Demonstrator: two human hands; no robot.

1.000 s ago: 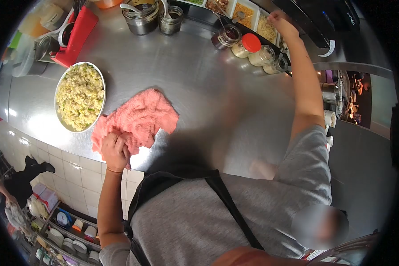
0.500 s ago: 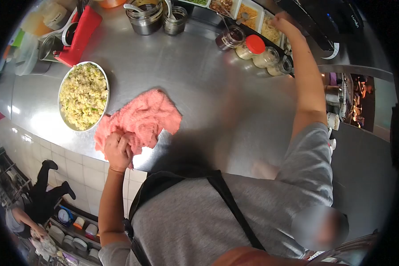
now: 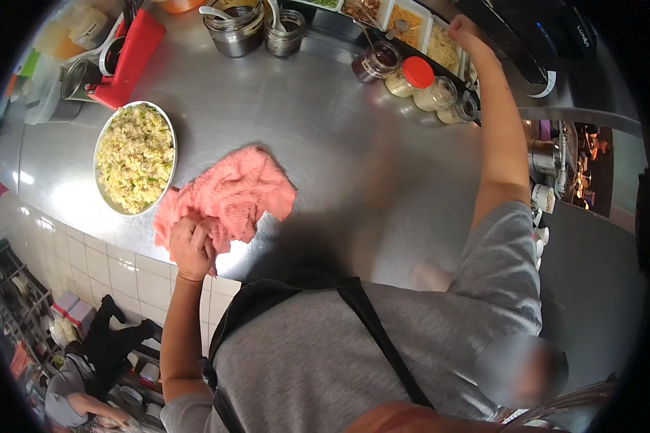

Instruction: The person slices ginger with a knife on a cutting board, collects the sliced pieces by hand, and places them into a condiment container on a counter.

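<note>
My left hand is closed on a pink cloth, which lies bunched on the steel counter at its front edge. Just left of the cloth stands a white oval bowl heaped with fried rice. My right hand is stretched to the far right, at the edge of a white tray of pale shreds. Its fingers look curled together; whatever is between them is too small to make out.
Glass jars, among them a red-lidded jar, line the counter below the ingredient trays. Two spooned jars stand at the back, near a red holder. A black machine flanks my right arm. Another person is at lower left.
The other person at lower left has shifted lower and to the right in view. My left hand stays on the cloth; my right hand has barely moved at the trays.
</note>
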